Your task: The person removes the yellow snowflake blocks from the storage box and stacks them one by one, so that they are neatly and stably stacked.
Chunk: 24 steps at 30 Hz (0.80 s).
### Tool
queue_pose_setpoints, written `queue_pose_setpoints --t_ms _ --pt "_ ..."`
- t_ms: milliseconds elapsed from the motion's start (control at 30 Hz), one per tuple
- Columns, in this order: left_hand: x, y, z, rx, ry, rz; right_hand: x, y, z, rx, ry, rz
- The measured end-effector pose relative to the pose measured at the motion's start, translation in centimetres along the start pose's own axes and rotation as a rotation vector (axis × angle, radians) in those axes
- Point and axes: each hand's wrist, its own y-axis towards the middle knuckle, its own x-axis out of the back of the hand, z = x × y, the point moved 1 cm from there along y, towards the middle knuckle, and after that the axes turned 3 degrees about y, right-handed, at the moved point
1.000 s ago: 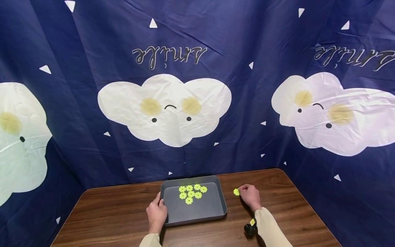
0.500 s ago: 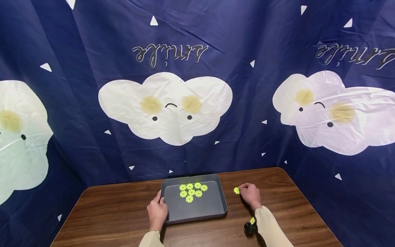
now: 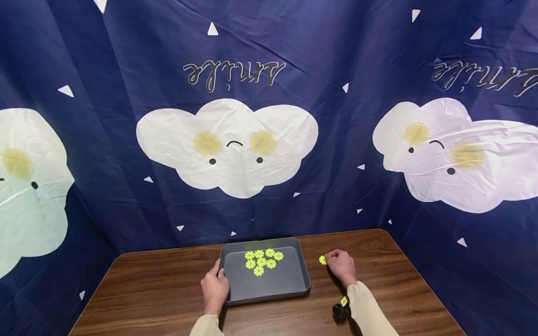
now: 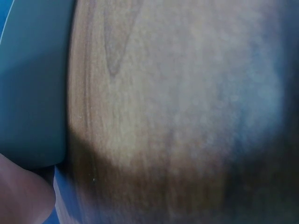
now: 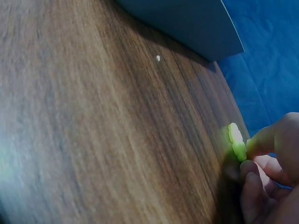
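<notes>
left hand (image 3: 215, 287) is gripping the gray tray (image 3: 266, 285) by its nine o'clock wall, right hand (image 3: 342, 267) is pinching a scalloped yellow disc (image 3: 322, 260) at the tray's three o'clock, eight matching discs (image 3: 261, 262) are lying inside toward twelve o'clock

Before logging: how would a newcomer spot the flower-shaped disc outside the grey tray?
On the brown wood-grain table, find the grey rectangular tray. To its right, the right hand pinches a yellow-green flower-shaped disc. Unlike its lookalikes, it is outside the tray.
</notes>
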Motion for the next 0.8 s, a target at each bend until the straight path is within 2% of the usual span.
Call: queue_pose_setpoints --t_ms 367,533,633,800 --pt "-0.1 0.1 0.0 0.003 -0.003 0.003 0.0 0.3 0.6 -0.011 -0.004 0.006" --pt "-0.2 0.2 0.0 -0.005 -0.005 -0.001 -0.2 0.7 1.8 0.027 0.003 -0.020" --pt "-0.2 0.2 0.0 -0.013 -0.002 -0.010 -0.7 0.8 3.2 0.109 0.023 -0.056" --pt "-0.1 0.1 0.0 -0.020 0.003 -0.021 -2.3 0.5 6.8 0.294 0.089 -0.090"
